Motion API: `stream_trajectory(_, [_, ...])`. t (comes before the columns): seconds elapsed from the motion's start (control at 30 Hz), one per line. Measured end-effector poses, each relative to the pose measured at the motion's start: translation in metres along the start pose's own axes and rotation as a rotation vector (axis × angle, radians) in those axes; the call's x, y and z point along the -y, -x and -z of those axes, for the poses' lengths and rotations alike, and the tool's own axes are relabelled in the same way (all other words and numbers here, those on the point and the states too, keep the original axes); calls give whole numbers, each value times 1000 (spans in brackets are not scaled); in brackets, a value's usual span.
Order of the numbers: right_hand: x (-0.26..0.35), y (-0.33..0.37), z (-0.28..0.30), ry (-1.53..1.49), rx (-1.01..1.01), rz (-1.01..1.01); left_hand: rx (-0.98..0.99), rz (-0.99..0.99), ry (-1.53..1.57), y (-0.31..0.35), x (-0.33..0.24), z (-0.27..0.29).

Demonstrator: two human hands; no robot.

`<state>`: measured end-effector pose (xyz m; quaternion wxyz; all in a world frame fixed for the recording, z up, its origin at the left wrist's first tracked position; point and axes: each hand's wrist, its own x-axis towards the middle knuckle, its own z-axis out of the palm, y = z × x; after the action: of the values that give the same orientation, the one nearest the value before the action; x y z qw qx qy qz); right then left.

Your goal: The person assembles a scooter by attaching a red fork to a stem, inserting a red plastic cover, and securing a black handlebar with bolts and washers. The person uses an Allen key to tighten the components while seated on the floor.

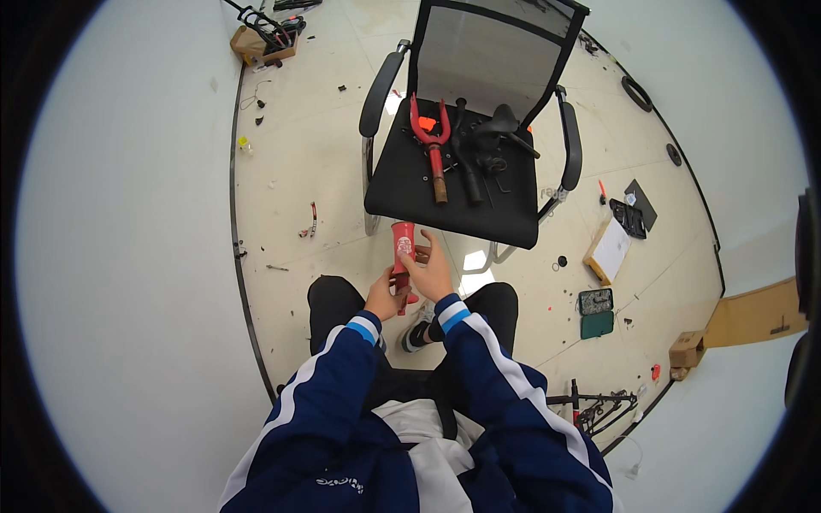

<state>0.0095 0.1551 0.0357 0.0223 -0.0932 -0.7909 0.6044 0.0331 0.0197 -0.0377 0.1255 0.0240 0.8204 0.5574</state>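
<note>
Between my knees, just in front of the chair seat, I hold a red tubular part [403,238] with a flared upper end and a white emblem on its face. It looks like a piece of a small bike frame, though my hands hide its middle. My left hand [386,297] is closed round the lower portion. My right hand [431,272] grips it higher up, thumb across the front and fingers at the right side. On the chair seat [398,192] beyond lie a red bike fork [436,158], a black handlebar [467,162] and a black saddle [500,124].
The black mesh-back chair [487,60] stands directly ahead. On the floor to the right are a white-topped box [609,250], a green tool case [596,324] and a black bike frame [599,410]. A cardboard box [282,50] with parts sits far left by the wall.
</note>
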Motion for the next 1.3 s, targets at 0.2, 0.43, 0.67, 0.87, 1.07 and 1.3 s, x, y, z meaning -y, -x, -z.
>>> stream_trajectory(0.2, [-8, -6, -9, 109, 55, -30, -105, 6, 46, 6, -3, -4])
stream_trajectory(0.43, [-19, -1, -1, 129, 180, -123, -213, 104, 65, 22, -25, -19])
stream_trajectory(0.67, [-40, 16, -3, -135, 213, -204, -144, 195, 27, 15, 19, -25])
stream_trajectory(0.87, [-6, 34, 7, -131, 214, -244, -96, 471, 871, 12, -39, 37])
stream_trajectory(1.07, [-14, 53, -4, -54, 238, -332, -82, 119, 41, 2, -83, 33])
stream_trajectory(1.3, [-45, 83, -5, 60, 240, -97, 27, -161, -639, -10, -100, 11])
